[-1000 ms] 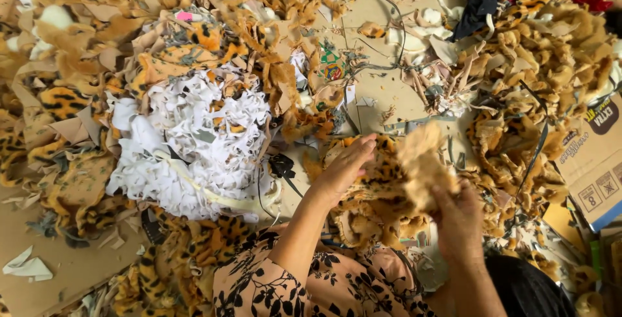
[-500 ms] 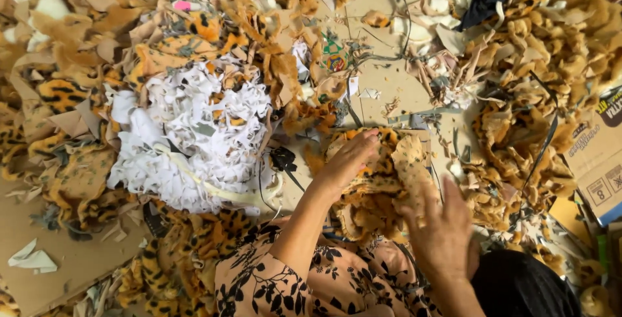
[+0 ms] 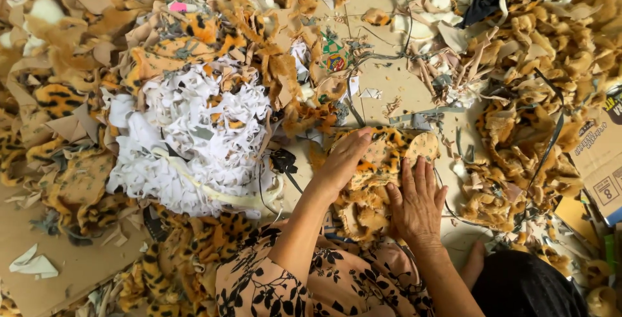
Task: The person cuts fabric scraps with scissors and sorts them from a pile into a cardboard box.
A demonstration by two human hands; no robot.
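both hands lie open and flat: left hand (image 3: 343, 161) and right hand (image 3: 416, 199) press the tiger-print fabric piece (image 3: 379, 161) near the worktop's (image 3: 382, 83) middle. best smoothed outward, edges aligned.

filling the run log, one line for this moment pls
left hand flat on tiger-print plush piece | right hand pressing its lower edge | white scrap pile to the left | nothing gripped

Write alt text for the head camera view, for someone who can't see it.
Both hands, left hand and right hand, press flat on tiger-print plush pieces on a cardboard floor. A heap of white scraps lies to the left, amid piles of orange fabric scraps.
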